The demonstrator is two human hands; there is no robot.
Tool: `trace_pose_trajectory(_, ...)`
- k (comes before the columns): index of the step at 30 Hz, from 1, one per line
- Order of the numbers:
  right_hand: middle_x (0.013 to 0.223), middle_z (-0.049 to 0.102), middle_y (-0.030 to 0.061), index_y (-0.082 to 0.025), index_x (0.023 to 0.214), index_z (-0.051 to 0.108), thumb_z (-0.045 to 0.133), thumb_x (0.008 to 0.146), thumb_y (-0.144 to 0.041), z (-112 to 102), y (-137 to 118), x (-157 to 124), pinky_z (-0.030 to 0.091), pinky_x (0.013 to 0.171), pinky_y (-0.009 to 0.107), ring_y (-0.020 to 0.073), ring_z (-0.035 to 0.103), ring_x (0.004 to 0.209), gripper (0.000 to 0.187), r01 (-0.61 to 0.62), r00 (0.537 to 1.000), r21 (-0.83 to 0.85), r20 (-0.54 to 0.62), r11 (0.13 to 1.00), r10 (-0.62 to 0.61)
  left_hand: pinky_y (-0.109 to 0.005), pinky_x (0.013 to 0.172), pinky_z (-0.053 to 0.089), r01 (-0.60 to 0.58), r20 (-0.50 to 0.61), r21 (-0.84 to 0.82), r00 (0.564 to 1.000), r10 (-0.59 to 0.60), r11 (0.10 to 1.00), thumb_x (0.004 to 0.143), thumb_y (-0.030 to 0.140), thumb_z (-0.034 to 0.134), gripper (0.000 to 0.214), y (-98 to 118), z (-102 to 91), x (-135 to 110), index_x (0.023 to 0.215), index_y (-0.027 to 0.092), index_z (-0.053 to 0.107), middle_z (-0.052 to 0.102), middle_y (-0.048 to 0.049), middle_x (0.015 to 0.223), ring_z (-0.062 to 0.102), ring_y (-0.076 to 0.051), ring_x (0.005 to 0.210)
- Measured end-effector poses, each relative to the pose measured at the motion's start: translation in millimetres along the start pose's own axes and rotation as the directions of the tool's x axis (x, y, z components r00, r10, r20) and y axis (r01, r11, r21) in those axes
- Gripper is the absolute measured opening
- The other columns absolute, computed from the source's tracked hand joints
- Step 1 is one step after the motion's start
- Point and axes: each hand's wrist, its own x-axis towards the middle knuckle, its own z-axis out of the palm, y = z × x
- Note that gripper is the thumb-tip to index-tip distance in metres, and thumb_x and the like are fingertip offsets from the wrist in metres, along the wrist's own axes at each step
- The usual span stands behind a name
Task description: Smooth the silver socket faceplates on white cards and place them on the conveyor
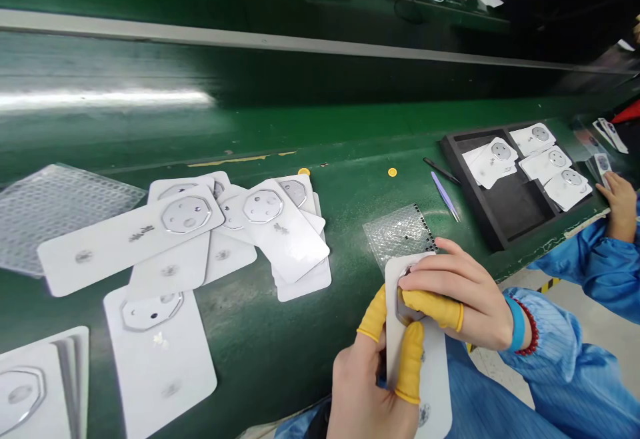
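Note:
My left hand (373, 392) grips a white rectangular card (434, 379) upright near its edge, with yellow finger cots on two fingers. My right hand (455, 292) presses a yellow-cotted finger against the card's clear octagonal blister (406, 299), partly hiding it. Left of my hands, similar white cards with octagonal blisters lie in a loose overlapping pile (280, 225) on the green belt (280, 332). Another card (155, 359) lies apart near the bottom, beside a small stack (35, 392) at the lower left corner.
A black foam tray (500, 189) holds several cards at right, where a co-worker's hand (621, 207) in a blue sleeve grips a card. Tweezers (445, 197) and a black-handled tool (441, 171) lie nearby. Clear bubble sheets (60, 215) lie on the belt.

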Motion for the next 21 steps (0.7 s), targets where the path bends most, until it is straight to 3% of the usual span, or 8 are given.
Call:
trace_pose_trajectory(4,0.095,0.074,0.005,-0.012,0.093,0.066,0.037,0.099,-0.014,-1.8,4.2,-1.0,0.036,0.111,0.038,0.014,0.063,0.101,0.03,0.007,0.998,-0.035,0.056,0.999,-0.005,-0.016,0.053,0.054,-0.007,0.047,-0.047,0.999,0.009,0.999,0.08,0.02,0.066,0.036,-7.9,-2.6,-0.5,0.115,0.028,0.065,0.077,0.004,0.077,0.07,-0.013,0.057)
trace_pose_trajectory(10,0.105,0.071,0.0123,-0.01,0.098,0.066,0.04,0.095,-0.016,-2.7,3.7,-7.6,0.043,0.103,0.049,0.0232,0.063,0.108,0.028,0.082,0.993,-0.101,0.09,0.992,-0.073,-0.018,0.052,0.055,0.031,-0.008,-0.116,0.999,-0.032,0.993,0.077,0.02,0.07,0.038,-9.7,-5.1,-1.3,0.113,0.026,0.063,0.076,0.0037,0.075,0.068,-0.012,0.053)
trace_pose_trajectory(15,0.107,0.07,0.0181,-0.003,0.099,0.065,0.043,0.093,-0.016,-1.3,1.8,-13.3,0.048,0.098,0.045,0.0267,0.061,0.113,0.026,0.136,0.99,-0.164,0.053,0.977,-0.129,-0.02,0.048,0.054,0.075,-0.026,-0.088,0.997,-0.077,0.993,0.076,0.026,0.072,0.032,-0.7,-3.6,-1.7,0.107,0.022,0.065,0.076,0.0014,0.071,0.068,-0.015,0.052)
trace_pose_trajectory(21,0.104,0.071,0.0145,-0.008,0.098,0.065,0.041,0.095,-0.022,-4.3,1.9,-10.8,0.05,0.094,0.045,0.0258,0.061,0.111,0.028,0.126,0.992,-0.114,0.042,0.985,-0.122,-0.018,0.052,0.056,0.054,0.013,-0.101,0.998,-0.053,0.993,0.077,0.022,0.07,0.025,8.1,-2.9,0.3,0.102,0.025,0.07,0.077,0.0023,0.076,0.07,-0.014,0.057)
